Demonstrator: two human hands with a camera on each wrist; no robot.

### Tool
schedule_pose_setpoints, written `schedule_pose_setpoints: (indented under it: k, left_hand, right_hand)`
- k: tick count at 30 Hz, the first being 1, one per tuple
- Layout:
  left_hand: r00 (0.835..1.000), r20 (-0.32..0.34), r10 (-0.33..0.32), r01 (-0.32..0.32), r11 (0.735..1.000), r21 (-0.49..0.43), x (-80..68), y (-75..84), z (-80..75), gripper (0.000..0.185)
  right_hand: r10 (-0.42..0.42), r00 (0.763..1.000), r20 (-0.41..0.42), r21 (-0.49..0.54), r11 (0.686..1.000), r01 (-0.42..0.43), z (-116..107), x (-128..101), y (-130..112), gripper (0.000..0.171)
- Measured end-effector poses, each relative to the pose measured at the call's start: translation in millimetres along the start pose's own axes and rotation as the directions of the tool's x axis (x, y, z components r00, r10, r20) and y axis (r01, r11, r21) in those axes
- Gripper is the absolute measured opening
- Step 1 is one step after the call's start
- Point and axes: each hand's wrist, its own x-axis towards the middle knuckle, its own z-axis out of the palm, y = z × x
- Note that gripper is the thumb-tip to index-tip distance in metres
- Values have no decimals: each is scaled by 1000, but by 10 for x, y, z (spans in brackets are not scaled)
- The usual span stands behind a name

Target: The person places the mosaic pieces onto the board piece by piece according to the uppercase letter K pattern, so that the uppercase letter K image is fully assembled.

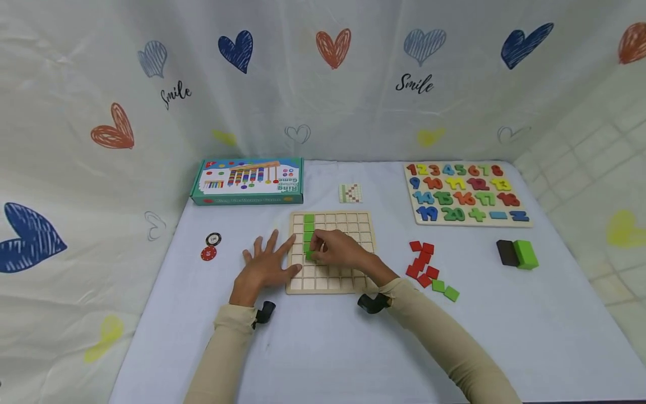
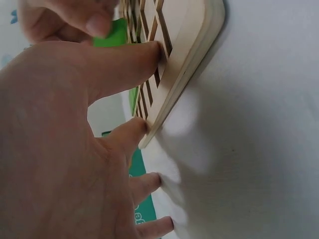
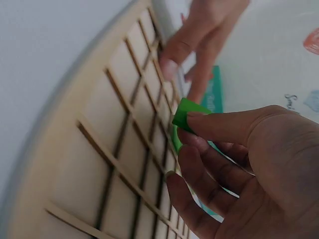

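A wooden grid board (image 1: 323, 285) lies flat in the middle of the table. Green square tiles (image 1: 309, 228) fill the upper cells of its second column from the left. My right hand (image 1: 337, 248) pinches a green tile (image 3: 187, 112) between thumb and fingertips, close over that column, just below the tiles lying there. My left hand (image 1: 263, 268) is spread at the board's left side. Its thumb (image 2: 134, 62) and index finger rest on the board's rim, while the other fingers reach onto the white cloth.
Right of the board lie several loose red tiles (image 1: 419, 264) and two green tiles (image 1: 451, 293). A pattern card (image 1: 350, 193) sits behind the board, between a green game box (image 1: 247, 199) and a number puzzle (image 1: 471, 223). Black and green blocks (image 1: 526, 254) stand far right; round chips (image 1: 208, 253) lie left.
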Motion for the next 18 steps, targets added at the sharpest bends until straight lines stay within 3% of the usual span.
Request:
schedule_pose_setpoints:
  k: [13, 18]
  left_hand:
    - [1000, -12, 18, -18, 1000, -13, -60, 80, -77, 81]
    - [1000, -2, 6, -6, 1000, -25, -67, 76, -41, 82]
  right_hand:
    - [113, 991, -68, 62, 992, -109, 176, -16, 13, 13]
    - [102, 990, -101, 54, 994, -97, 225, -43, 12, 9]
